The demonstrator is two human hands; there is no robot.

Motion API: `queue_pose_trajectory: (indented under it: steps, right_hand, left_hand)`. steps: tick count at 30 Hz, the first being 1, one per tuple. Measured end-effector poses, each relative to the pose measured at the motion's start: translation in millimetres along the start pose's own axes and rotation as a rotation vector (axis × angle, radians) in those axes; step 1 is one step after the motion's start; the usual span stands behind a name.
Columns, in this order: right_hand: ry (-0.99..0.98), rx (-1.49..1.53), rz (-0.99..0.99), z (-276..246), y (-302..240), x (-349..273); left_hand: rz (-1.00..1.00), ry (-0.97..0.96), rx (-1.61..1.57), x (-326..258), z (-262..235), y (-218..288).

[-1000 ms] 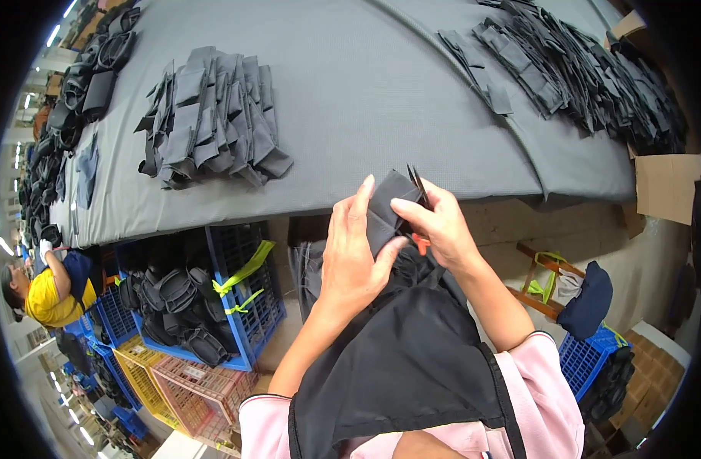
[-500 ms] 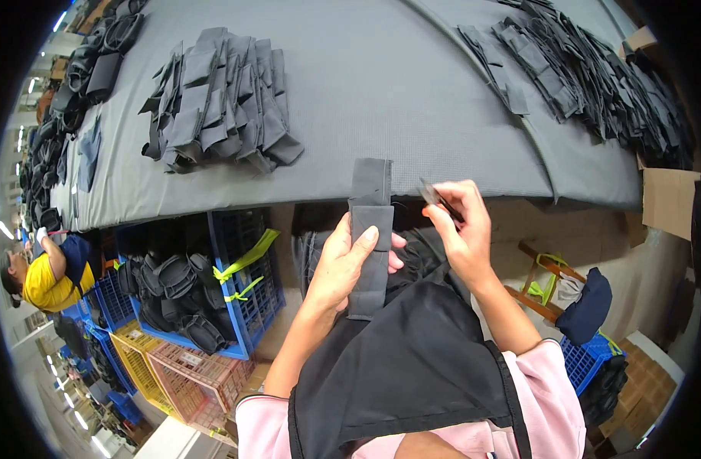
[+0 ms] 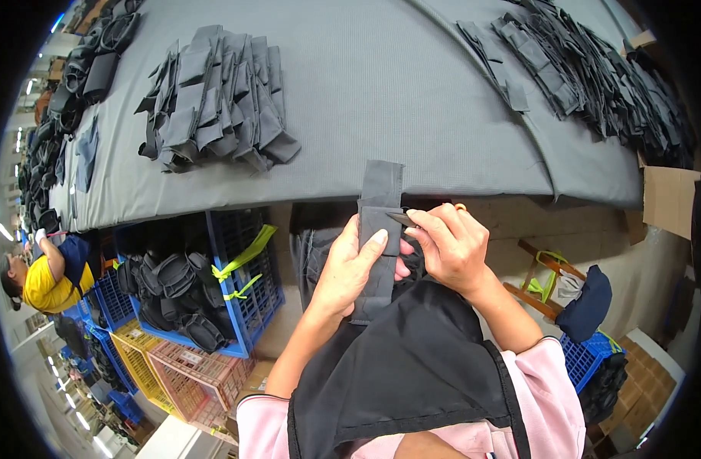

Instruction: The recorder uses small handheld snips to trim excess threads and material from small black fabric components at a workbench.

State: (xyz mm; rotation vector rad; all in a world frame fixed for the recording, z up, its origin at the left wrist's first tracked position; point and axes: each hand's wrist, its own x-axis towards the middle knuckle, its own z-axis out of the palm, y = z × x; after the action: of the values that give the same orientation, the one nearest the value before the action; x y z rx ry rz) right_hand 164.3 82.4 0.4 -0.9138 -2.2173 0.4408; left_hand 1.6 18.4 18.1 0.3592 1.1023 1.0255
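Note:
My left hand [image 3: 344, 268] is closed on a dark grey fabric strip [image 3: 383, 181], thumb on top and fingertips showing at its right edge. The strip stands lengthwise in front of me, its far end over the edge of the covered table. Part of it is folded over in a flat layer. In my right hand [image 3: 454, 249] is a small pair of dark thread snips, pinched between thumb and fingers. The pointed tip of the snips [image 3: 399, 219] meets the strip's right edge, just beyond my left thumb. My fingers hide the snips' handles.
A heap of similar grey strips [image 3: 220, 99] lies on the grey-covered table [image 3: 350, 92] at left, another pile [image 3: 572, 73] at far right. Below left stands a blue crate [image 3: 243, 291] of black pouches. A wooden stool [image 3: 538, 302] is at right; a person in yellow [image 3: 52, 279] works far left.
My right hand has come left and slightly down, bringing the snips from beside the strip onto its edge. The strip has shifted a little to the right in my left hand.

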Motion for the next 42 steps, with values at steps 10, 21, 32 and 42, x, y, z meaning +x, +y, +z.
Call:
queue_pose_trajectory:
  steps: [10, 21, 32, 42]
  right_hand:
    - [0.024, 0.098, 0.092, -1, -6, 4]
    - [-0.014, 0.149, 0.016, -8, -8, -4]
    - [0.049, 0.149, -0.049, -19, -15, -25]
    - [0.131, 0.498, 0.289, -29, -26, -48]
  left_hand:
    - [-0.020, -0.092, -0.156, -4, -4, -4]
    - [-0.041, -0.119, -0.121, -16, 3, -9]
    - [-0.028, -0.088, -0.077, -38, 19, -22]
    - [0.035, -0.075, 0.012, -44, 27, -36]
